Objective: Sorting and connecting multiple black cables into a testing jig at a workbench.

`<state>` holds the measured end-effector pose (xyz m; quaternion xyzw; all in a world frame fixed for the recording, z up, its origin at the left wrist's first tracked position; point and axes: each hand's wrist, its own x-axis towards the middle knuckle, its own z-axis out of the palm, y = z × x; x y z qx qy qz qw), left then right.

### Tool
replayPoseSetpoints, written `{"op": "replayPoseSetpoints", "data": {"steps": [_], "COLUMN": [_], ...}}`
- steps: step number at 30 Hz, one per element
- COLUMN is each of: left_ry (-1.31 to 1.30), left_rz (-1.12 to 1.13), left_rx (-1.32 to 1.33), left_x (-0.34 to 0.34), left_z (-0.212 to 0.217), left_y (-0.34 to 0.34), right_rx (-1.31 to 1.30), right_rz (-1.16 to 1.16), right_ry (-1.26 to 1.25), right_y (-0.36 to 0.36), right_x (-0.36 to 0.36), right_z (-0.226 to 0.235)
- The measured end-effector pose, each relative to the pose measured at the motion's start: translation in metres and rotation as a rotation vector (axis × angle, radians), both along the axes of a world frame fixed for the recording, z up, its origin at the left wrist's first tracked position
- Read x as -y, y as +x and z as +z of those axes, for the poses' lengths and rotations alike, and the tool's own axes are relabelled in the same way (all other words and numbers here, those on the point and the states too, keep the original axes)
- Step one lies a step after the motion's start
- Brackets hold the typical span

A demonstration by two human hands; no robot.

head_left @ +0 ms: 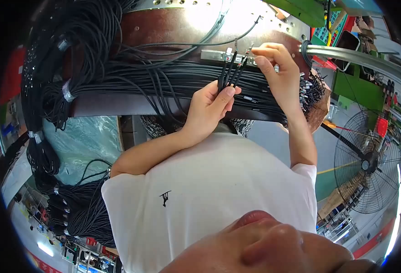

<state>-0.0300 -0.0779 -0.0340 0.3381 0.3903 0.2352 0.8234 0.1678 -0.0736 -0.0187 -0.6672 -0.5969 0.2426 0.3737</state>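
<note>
My left hand (211, 104) is closed around several short black cable ends (227, 79), which point up and away from me between thumb and fingers. Their tips reach a silver metal fixture (213, 55) on the dark red-brown bench. My right hand (280, 68) is at the fixture's right end, thumb and forefinger curled close together by a small metal piece (249, 48). Whatever sits between those fingertips is too small to make out. Beneath both hands runs a thick bundle of black cables (182, 77), with metal-coloured connectors (304, 91) at its right end.
Large coils of black cable (91, 27) hang over the bench's left side, tied with silver bands (67, 91). One loose cable (243, 36) curves across the back. A curved metal rail (355, 53) stands at the right, above a black floor fan (366, 164). Green machinery (300, 11) rises behind.
</note>
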Motion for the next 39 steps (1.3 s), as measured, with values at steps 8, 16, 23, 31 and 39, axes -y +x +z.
{"op": "replayPoseSetpoints", "data": {"steps": [8, 16, 23, 31, 39], "left_ry": [-0.003, 0.424, -0.044, -0.028, 0.284], "left_rz": [0.100, 0.044, -0.136, -0.125, -0.161], "left_rx": [0.066, -0.110, 0.164, 0.193, -0.043], "left_x": [-0.009, -0.011, -0.024, -0.020, -0.025], "left_z": [0.004, 0.010, 0.018, 0.010, 0.026], "left_y": [-0.004, -0.015, -0.022, -0.018, -0.021], "right_rx": [0.369, 0.324, 0.243, 0.621, 0.735], "right_rz": [0.114, 0.074, 0.058, 0.167, 0.351], "right_ry": [0.329, 0.307, 0.213, 0.255, 0.443], "right_y": [-0.023, -0.013, -0.036, -0.039, -0.019], "right_x": [0.014, -0.006, -0.008, -0.013, -0.006], "right_z": [0.008, -0.014, -0.029, -0.010, 0.013]}}
